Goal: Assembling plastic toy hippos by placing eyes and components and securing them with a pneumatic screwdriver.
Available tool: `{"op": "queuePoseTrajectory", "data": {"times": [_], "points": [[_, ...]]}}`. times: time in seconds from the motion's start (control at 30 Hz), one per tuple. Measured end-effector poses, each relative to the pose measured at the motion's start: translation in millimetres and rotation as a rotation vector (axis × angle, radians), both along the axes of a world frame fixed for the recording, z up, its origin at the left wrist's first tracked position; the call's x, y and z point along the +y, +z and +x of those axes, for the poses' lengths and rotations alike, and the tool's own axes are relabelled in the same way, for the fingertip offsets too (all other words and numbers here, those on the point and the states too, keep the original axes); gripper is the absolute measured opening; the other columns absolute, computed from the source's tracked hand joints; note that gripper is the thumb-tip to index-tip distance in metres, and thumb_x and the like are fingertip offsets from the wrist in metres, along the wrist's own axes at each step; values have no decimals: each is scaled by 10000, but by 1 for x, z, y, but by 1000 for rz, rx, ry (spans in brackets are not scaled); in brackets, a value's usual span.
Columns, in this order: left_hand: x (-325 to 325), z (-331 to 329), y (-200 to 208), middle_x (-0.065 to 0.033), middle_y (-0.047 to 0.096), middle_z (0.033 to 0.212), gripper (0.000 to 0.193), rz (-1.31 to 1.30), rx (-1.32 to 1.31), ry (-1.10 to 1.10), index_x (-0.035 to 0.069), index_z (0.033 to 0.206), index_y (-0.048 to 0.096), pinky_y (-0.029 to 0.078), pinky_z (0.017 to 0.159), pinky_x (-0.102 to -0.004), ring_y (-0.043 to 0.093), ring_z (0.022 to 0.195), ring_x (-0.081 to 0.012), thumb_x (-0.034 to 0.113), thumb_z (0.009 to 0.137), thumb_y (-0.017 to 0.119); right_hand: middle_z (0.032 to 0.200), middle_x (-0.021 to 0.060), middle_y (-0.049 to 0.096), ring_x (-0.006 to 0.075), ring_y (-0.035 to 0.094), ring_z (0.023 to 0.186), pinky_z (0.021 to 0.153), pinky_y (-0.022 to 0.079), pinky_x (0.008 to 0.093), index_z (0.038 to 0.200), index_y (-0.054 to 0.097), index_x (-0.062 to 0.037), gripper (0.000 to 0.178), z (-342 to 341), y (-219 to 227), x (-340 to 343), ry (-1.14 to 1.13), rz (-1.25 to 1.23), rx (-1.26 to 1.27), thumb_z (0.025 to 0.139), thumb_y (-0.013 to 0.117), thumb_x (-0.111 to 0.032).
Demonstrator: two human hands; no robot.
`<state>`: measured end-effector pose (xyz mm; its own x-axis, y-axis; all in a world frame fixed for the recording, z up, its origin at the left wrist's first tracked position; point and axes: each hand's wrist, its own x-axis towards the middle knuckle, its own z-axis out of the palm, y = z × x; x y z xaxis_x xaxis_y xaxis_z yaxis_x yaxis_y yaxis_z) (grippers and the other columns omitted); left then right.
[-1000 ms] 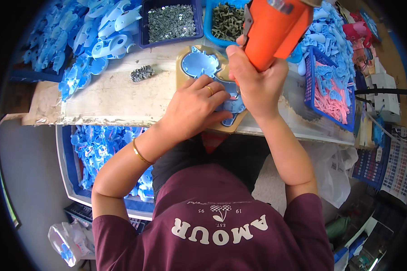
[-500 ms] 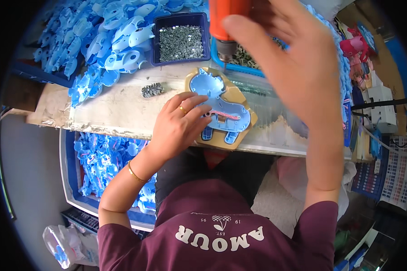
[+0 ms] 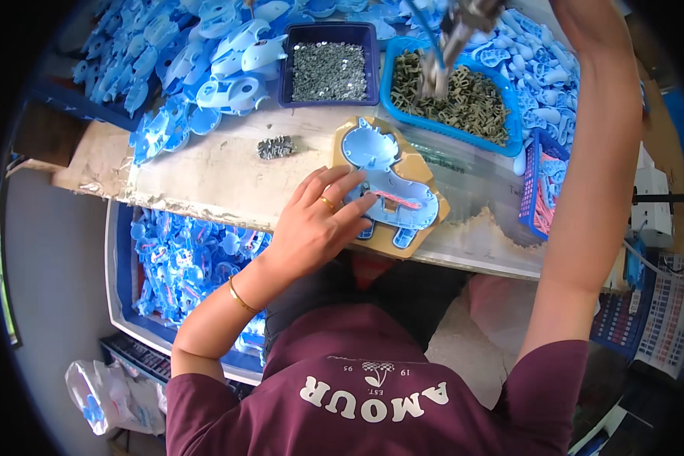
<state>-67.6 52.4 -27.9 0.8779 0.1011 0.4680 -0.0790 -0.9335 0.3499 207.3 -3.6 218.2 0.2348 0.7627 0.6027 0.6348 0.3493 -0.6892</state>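
Two trays (image 3: 283, 68) (image 3: 456, 137) hold small parts (image 3: 329, 72); left fingers (image 3: 345, 188) spread on blue shell (image 3: 418, 217); right hand (image 3: 594, 21), can't tell.

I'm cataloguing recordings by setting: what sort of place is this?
Probably a small assembly workshop: blue plastic shells lie heaped in bulk, a dark blue tray holds many small metal-looking pieces, and a tan fixture cradles one blue shell on the worktop.

Bright light over the worktop (image 3: 205, 182); white glints among metal bits (image 3: 329, 72). Blue shell (image 3: 419, 216) fairly crisp. Metal tool (image 3: 463, 38) at top edge smeared by blur. Dark trousers (image 3: 422, 295) in shade. Lower right dim, detail lost. Corners black; straight edges bow near the rim.
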Motion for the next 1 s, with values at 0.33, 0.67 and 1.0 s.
{"op": "queuePoseTrajectory", "data": {"times": [0.33, 0.67, 1.0], "points": [[-6, 4, -7, -99, 516, 1463, 436, 100, 113, -8, 258, 1326, 621, 347, 1180, -505, 441, 1388, -318, 328, 907, 718, 714, 109, 618, 149, 575, 570, 576, 463, 235, 1325, 431, 108, 558, -97, -50, -18, -60, 155, 357, 868, 642, -133], [-7, 1, -13, -91, 540, 1409, 416, 92, 122, 25, 265, 1286, 639, 355, 1173, -509, 450, 1378, -310, 301, 884, 739, 675, 79, 613, 133, 581, 540, 505, 438, 235, 1330, 427, 111, 560, -99, -62, -4, -57, 229, 388, 889, 651, -152], [-6, 0, -15, -116, 569, 1379, 399, 106, 119, 22, 244, 1272, 656, 354, 1173, -523, 466, 1361, -339, 292, 883, 730, 740, 78, 661, 134, 614, 540, 479, 472, 247, 1306, 467, 83, 542, -111, -69, -19, -63, 130, 449, 876, 719, -132]]}}
